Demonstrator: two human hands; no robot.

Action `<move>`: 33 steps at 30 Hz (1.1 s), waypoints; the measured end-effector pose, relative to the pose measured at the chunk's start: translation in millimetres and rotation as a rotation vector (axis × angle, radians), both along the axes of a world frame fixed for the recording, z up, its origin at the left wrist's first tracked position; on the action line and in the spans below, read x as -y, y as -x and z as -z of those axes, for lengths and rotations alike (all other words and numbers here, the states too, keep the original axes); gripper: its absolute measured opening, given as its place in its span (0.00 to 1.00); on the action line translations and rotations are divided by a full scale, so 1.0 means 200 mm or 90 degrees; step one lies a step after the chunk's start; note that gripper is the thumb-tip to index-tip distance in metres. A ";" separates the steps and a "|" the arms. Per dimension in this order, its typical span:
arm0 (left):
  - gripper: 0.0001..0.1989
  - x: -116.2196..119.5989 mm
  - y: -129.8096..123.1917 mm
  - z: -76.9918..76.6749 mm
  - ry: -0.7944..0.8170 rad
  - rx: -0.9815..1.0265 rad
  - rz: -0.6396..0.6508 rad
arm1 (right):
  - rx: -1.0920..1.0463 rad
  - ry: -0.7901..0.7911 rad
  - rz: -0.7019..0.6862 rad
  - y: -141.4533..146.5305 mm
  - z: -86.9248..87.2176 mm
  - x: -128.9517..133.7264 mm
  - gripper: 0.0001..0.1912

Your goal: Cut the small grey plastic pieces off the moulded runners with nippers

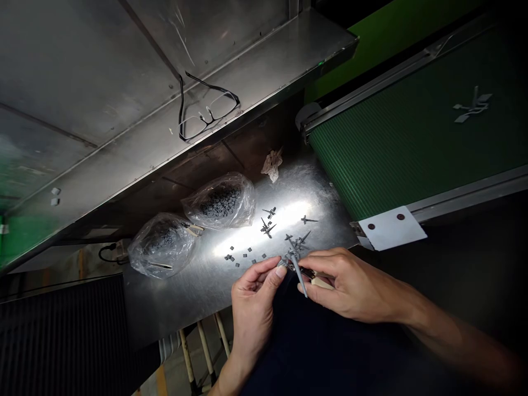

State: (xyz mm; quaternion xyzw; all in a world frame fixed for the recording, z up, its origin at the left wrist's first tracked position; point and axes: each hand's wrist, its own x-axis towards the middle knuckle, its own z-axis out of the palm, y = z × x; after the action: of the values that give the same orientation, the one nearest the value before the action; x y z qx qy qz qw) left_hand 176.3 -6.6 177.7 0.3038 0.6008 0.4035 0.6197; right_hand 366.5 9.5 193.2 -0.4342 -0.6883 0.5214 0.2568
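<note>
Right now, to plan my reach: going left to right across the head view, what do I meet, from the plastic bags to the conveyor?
Clear plastic bag of dark pieces → second clear plastic bag of dark pieces → crumpled paper → loose grey part → white metal plate → grey part on the green conveyor belt

Left hand (252, 308), right hand (355, 286), grey part (297, 272)

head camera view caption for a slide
Left hand and right hand work on a grey part over a steel table, near two bags of dark pieces and a green conveyor belt.
</note>
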 end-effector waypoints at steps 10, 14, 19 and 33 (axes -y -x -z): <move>0.14 -0.02 -0.02 0.04 0.053 0.118 -0.061 | -0.009 0.032 0.011 0.00 0.07 0.00 0.08; 0.13 -0.02 -0.02 0.06 0.058 0.138 -0.076 | 0.017 0.089 0.031 -0.01 0.14 -0.03 0.10; 0.17 -0.10 0.07 0.34 0.029 0.016 -0.062 | 0.050 0.127 0.108 -0.04 0.27 -0.06 0.12; 0.13 -0.29 0.39 1.04 0.105 -0.298 0.001 | 0.105 0.197 0.117 -0.07 0.34 -0.03 0.16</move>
State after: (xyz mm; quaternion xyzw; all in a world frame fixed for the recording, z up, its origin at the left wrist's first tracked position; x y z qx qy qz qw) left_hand 98.6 50.9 -29.5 0.3380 0.7587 0.2714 0.4863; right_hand 381.0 15.1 125.8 -0.5707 -0.5761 0.5579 0.1766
